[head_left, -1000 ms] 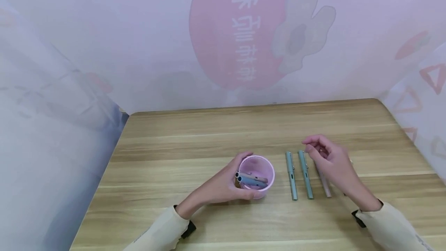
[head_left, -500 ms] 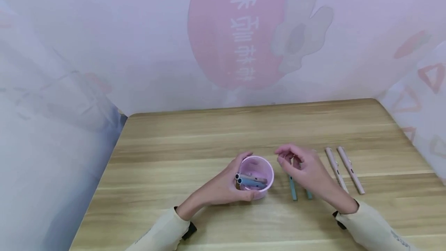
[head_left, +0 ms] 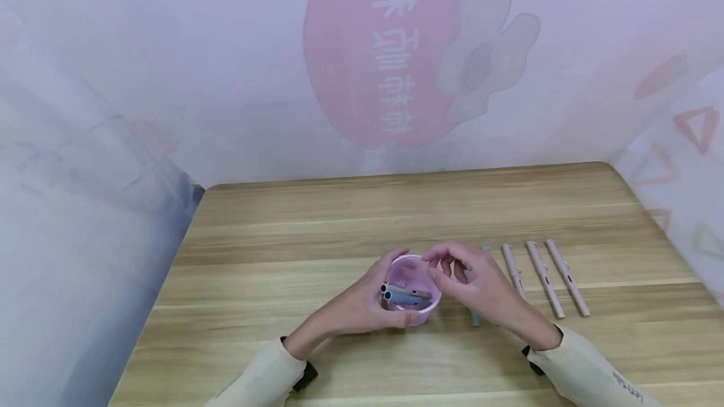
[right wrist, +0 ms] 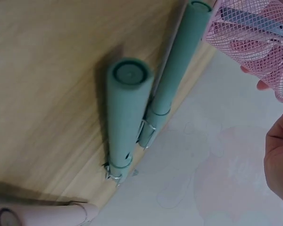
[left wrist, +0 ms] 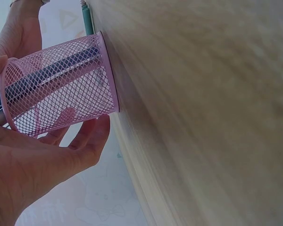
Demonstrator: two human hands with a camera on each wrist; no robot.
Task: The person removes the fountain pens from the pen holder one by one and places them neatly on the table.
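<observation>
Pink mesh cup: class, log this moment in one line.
left hand: grips pink mesh cup | right hand: above cup rim, holds nothing visible | in cup: pens | table: three pink pens

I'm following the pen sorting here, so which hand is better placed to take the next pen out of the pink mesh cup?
Probably the right. The left hand grips the pink mesh cup, steadying it. The right hand holds nothing and hovers at the cup's rim, close to the pens in the cup.

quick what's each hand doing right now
Left hand: fingers curled round the pink mesh cup, holding it.
Right hand: above the cup's rim, fingers loosely curled, holding nothing visible.
</observation>
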